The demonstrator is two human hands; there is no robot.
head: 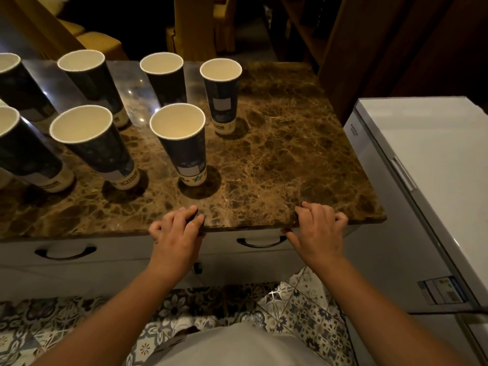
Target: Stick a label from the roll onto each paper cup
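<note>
Brown marble counter (pixel 277 154) w/ 8 cups (pixel 182 143), white freezer (pixel 422 154) beside.

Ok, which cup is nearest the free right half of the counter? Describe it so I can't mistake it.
Start at the brown marble counter, where dark blue paper cups stand in two rows on its left part. Take the far row and go to its right end: that cup stands alone at the edge of the group. It shows a pale rectangular label on its side and has no cup to its right.

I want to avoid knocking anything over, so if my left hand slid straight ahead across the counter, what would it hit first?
Most likely the nearest paper cup, which stands almost straight ahead of the left hand on the marble counter. Bare counter lies between them, though exact alignment is hard to judge.
</note>
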